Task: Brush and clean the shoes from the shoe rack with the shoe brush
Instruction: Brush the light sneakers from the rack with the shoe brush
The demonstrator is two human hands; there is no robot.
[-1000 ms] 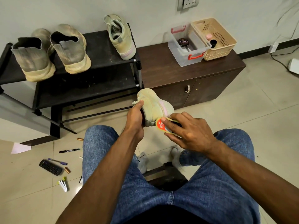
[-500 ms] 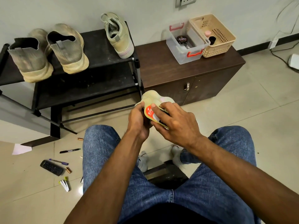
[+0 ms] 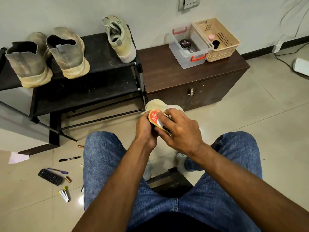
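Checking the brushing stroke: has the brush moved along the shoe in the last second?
Yes. The brush in the right hand has slid left across the held shoe, toward the left hand and the shoe rack side.

Far right: a dark brown cabinet (image 3: pixel 170 71) against the wall carries a clear plastic box (image 3: pixel 189 60) with red handles, holding a black round tin (image 3: pixel 185 44), touching a beige perforated basket (image 3: pixel 222 52). Wall socket (image 3: pixel 189 3) above. Near left, on the floor: black marker (image 3: pixel 69 159), purple pen (image 3: pixel 57 170), remote control (image 3: pixel 50 177), paper scrap (image 3: pixel 17 157).
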